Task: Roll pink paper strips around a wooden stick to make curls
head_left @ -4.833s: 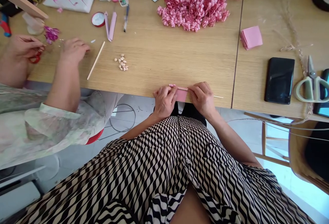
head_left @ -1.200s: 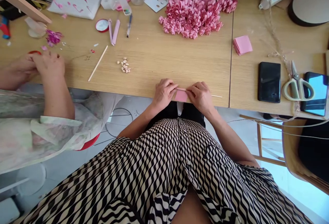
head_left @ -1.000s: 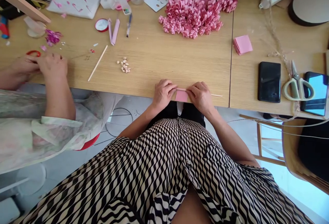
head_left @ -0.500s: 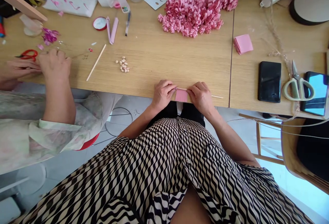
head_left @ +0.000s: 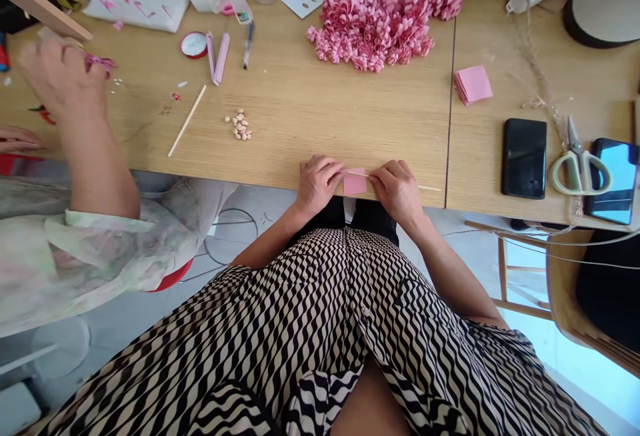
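Observation:
At the front edge of the table, a thin wooden stick [head_left: 357, 173] lies across a small pink paper square [head_left: 355, 186]. My left hand [head_left: 318, 181] is closed, its fingertips pinching the stick's left end by the paper's left edge. Just right of the paper, my right hand [head_left: 396, 186] has its fingers closed round the same stick, whose thin far end sticks out to the right past the hand. Whether the fingertips also grip the paper, I cannot tell.
Curled pink paper strips [head_left: 373, 23] lie heaped at the back. Pink paper squares [head_left: 473, 84], a black phone [head_left: 524, 158] and scissors [head_left: 580, 173] are to the right. Leftward are pale beads [head_left: 241, 126], another stick [head_left: 187, 121] and a co-worker's hand [head_left: 65, 79].
My right hand has shifted slightly right along with the stick, and more of the pink square shows. The co-worker's hand has moved up and left towards the magenta petals.

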Available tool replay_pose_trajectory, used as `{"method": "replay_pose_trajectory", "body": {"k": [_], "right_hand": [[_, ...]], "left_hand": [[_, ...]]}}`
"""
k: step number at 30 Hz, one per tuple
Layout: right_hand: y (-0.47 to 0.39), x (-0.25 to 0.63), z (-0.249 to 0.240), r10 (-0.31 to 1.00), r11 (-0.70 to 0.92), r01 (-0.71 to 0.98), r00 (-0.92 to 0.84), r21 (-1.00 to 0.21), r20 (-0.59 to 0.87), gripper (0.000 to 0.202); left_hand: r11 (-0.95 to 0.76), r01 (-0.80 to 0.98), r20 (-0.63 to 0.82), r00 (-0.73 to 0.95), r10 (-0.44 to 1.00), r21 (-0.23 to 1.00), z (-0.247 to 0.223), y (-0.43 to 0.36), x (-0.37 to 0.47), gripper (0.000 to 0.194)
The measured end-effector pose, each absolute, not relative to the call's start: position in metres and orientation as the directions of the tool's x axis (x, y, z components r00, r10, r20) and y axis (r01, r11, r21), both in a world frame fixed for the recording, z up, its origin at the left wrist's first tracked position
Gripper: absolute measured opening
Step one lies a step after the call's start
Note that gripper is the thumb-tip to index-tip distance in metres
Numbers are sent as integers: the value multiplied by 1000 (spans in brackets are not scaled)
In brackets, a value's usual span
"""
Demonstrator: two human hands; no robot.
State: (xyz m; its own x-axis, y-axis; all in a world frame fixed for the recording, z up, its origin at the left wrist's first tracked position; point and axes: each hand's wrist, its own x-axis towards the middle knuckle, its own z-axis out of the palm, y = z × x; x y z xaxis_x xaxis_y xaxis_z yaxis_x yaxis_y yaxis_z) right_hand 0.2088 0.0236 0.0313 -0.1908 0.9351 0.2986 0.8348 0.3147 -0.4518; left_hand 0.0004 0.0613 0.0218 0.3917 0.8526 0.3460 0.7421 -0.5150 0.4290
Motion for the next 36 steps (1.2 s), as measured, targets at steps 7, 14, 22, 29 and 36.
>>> {"method": "replay_pose_trajectory", "body": {"k": [7,14,22,29,36], "right_hand": [[19,210,31,934,318,815,-182,-484,307,25],[20,207,30,929,329,809,-186,-487,319,26],[20,208,29,932,324,807,-183,-494,312,27],[20,205,30,938,318,801,-189,-508,291,26],[20,205,30,934,329,812,-204,-482,295,27]], "left_hand": [[-487,768,338,367,867,415,27,60,0,18],[-501,759,321,393,862,416,22,68,-1,20],[-524,745,332,412,848,413,25,68,-10,17],[-502,753,312,398,862,426,22,67,-7,18],[-539,738,296,452,841,406,24,81,-11,18]]}}
